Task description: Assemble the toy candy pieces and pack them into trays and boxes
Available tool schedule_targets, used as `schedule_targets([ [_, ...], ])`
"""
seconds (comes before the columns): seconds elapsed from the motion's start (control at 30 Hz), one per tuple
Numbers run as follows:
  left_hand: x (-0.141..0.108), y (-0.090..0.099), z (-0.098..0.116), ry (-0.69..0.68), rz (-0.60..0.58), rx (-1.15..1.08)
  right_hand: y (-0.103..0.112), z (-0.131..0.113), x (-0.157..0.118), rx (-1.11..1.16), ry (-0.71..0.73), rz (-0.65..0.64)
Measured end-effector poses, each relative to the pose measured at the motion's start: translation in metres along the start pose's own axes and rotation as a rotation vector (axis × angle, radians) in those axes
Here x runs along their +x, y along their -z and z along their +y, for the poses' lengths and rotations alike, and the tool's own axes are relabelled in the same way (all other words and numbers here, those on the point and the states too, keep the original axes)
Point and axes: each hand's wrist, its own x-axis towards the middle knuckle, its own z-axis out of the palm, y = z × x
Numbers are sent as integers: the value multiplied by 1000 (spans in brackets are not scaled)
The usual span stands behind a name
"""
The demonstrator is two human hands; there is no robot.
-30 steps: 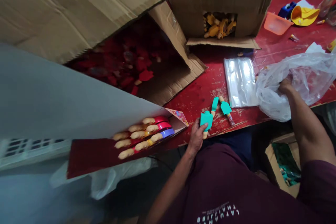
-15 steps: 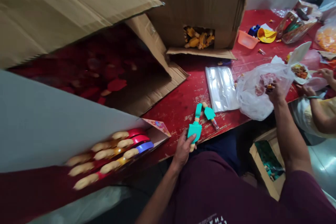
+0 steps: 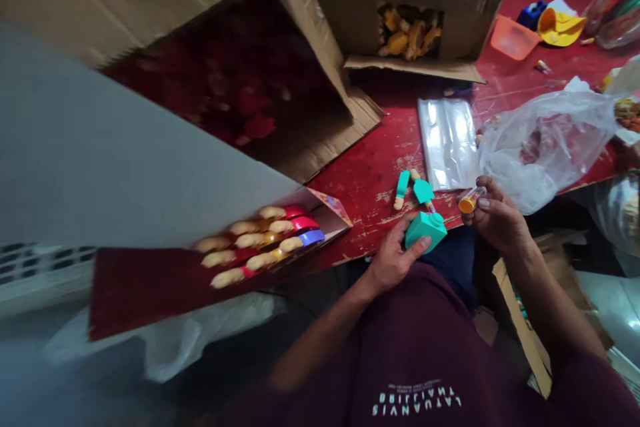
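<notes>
- Teal piece [image 3: 423, 235] clasped by left hand [image 3: 393, 260], knob [image 3: 437, 220] aimed up-right.
- Clear tube [image 3: 479, 195] pinched by right hand [image 3: 496, 219]; long axis slanted, orange end [image 3: 467, 206] seemingly facing teal piece.

The red table [image 3: 367, 180] bears teal pieces [image 3: 423, 191]; plastic sleeves [image 3: 447, 147] lie nearby.

Teal piece [image 3: 424, 235]: boxy, flat-sided, small round knob at the upper right; tilted, gripped in left hand [image 3: 395, 259], thumb across the near face.
Clear tube [image 3: 472, 200]: short, see-through, orange end angled down-left; pinched in right hand [image 3: 500, 219].
Gap: tube near teal piece, not touching.
Location: both at the table's [image 3: 360, 237] near edge.
</notes>
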Motion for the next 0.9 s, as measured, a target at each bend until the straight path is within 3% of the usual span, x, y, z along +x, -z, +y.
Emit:
schedule_targets([
  [0.2, -24, 20, 20, -72, 24, 84, -31, 17, 1, 138, -128, -136],
  [0.37, -39, 31, 27, -51, -61, 70, -44, 39, -4, 133, -180, -183],
  [0.53, -40, 40, 31, -97, -40, 306, -40, 37, -15, -312, 63, -221],
  [0.67, -38, 45, 33, -86, -108, 544, -32, 25, -22, -690, 272, -351],
  [0.9, -38, 48, 21, -114, -286, 685, -27, 27, -34, -962, 523, -485],
])
